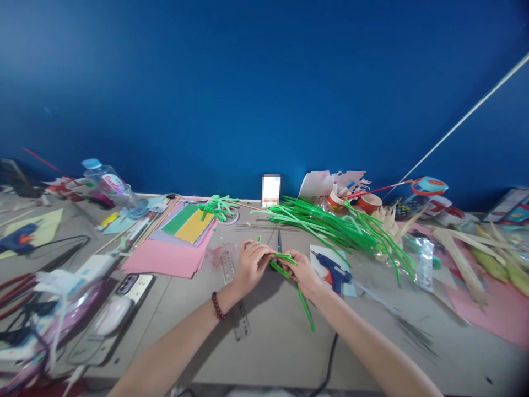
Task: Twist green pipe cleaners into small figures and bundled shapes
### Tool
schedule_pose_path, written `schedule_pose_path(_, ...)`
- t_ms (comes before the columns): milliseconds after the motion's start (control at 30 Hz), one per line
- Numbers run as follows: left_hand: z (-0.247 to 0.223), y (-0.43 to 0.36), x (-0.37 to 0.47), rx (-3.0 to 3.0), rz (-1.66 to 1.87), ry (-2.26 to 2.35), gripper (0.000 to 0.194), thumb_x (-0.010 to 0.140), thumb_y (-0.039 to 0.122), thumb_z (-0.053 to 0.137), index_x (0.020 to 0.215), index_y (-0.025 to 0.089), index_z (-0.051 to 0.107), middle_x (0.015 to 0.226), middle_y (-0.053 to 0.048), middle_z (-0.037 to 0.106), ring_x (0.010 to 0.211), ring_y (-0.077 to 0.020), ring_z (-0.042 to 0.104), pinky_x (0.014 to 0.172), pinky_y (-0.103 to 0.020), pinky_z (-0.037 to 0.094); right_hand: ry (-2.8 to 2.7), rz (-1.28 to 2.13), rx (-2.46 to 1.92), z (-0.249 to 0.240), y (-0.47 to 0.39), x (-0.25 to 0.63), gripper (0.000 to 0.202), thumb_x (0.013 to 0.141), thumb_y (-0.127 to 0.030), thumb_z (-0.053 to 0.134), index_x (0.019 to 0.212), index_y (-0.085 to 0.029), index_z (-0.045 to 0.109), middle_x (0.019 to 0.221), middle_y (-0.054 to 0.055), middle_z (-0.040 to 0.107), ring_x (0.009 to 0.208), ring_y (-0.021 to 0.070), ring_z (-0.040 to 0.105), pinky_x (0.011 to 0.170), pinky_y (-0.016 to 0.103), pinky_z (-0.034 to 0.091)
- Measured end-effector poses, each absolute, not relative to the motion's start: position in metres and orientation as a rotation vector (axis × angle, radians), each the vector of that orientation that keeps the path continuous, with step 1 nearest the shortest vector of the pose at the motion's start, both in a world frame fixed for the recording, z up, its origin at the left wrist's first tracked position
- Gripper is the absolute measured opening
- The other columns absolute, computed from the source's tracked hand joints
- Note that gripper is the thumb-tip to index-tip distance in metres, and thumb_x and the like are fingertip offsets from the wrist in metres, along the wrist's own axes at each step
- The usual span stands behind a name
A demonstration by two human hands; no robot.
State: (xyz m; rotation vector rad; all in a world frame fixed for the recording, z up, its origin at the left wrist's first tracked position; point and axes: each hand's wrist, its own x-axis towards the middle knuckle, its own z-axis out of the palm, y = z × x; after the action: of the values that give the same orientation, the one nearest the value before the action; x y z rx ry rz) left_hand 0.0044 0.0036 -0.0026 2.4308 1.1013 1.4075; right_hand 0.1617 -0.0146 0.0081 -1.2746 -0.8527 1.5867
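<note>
Both my hands meet over the middle of the table, fingers closed around bright green pipe cleaners point(305, 309). My left hand point(253, 266), with a dark bead bracelet at its wrist, pinches one end of the bent stems. On the other side my right hand point(305, 273) grips the same stems, and one long end hangs down below it. Beneath my left arm lies a clear ruler point(241, 322). A pair of scissors point(280, 240) sits just behind my hands, partly hidden by them. Close to my right hand rests a blue glue gun point(336, 274).
A heap of green pipe cleaners point(339, 223) lies at the back right. Coloured paper sheets point(169, 259) are stacked left, with a finished-looking green bundle point(219, 207) behind. A phone point(140, 286), a water bottle point(107, 179) and cables crowd the left. An upright phone point(271, 190) leans on the blue wall.
</note>
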Motion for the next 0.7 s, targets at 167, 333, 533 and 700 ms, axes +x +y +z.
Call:
schedule_pose_path(167,-0.003,-0.001,0.008,2.341,1.411,1.147,0.013,0.090,0.023,0.050,0.087,0.021,0.062,0.082,0.000,0.069,0.078,-0.0142,0.061,0.084,-0.035,0.034,-0.847,1.552,-1.333,0.007,-0.019,0.158,0.038,0.053,-0.044,0.076,0.061,-0.018,0.049,0.044,-0.009,0.037,0.039,0.0037,0.028,0.039,0.019,0.013)
schedule_pose_path(333,-0.001,-0.003,0.011,2.223,1.353,1.229,0.017,0.090,0.026,0.049,0.080,0.020,0.061,0.080,0.001,0.069,0.078,-0.0151,0.061,0.084,-0.035,0.034,-0.950,1.496,-1.318,0.001,-0.020,0.158,0.035,0.063,-0.048,0.070,0.068,-0.017,0.055,0.051,-0.006,0.043,0.043,0.0057,0.033,0.041,0.020,0.020)
schedule_pose_path(533,-0.003,0.003,0.007,2.263,1.250,1.318,0.018,0.089,0.028,0.049,0.077,0.020,0.059,0.078,0.000,0.069,0.077,-0.0162,0.060,0.078,-0.035,0.033,-1.605,0.794,-1.349,-0.007,-0.025,0.156,0.021,0.081,-0.032,0.056,0.068,-0.016,0.062,0.066,0.003,0.061,0.061,0.0143,0.054,0.059,0.025,0.041)
schedule_pose_path(700,-0.006,0.007,0.003,2.505,1.142,1.313,0.018,0.090,0.023,0.048,0.077,0.020,0.059,0.077,0.001,0.068,0.076,-0.0157,0.058,0.074,-0.035,0.031,-2.079,0.020,-1.284,-0.004,-0.033,0.159,0.023,0.091,-0.019,0.045,0.083,-0.019,0.066,0.074,0.007,0.065,0.075,0.0182,0.057,0.067,0.027,0.044)
